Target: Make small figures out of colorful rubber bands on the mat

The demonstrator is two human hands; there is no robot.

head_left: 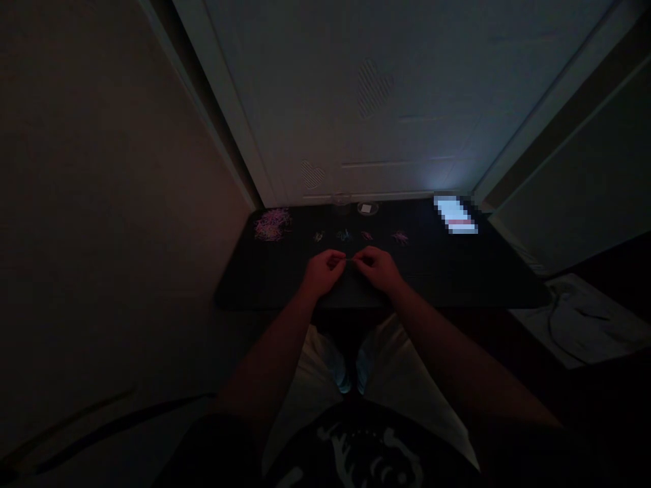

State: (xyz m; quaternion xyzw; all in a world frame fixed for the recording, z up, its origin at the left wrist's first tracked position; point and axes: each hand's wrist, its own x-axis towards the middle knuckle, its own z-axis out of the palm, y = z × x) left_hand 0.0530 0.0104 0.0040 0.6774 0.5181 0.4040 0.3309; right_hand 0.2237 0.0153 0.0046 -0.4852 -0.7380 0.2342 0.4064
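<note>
Both hands meet above the near half of a black table (458, 278). My left hand (324, 271) and my right hand (379, 268) are closed in pinches, fingertips a small gap apart. A thin, short strand (349, 259) stretches between them; the dim light hides its exact kind, though it resembles a small elastic band. Just beyond the fingers lie small heaps of similar thin pieces: a pale one (319, 236), a bluish one (344, 235), a reddish one (367, 236) and a pink one (401, 237).
A larger mixed pink and purple pile (273, 225) lies at the table's far left. Along the back edge stand a clear container (341, 205) and a round lid (367, 209) with a white label. A lit, pixelated screen (456, 215) is at right. A white door (315, 102) rises behind.
</note>
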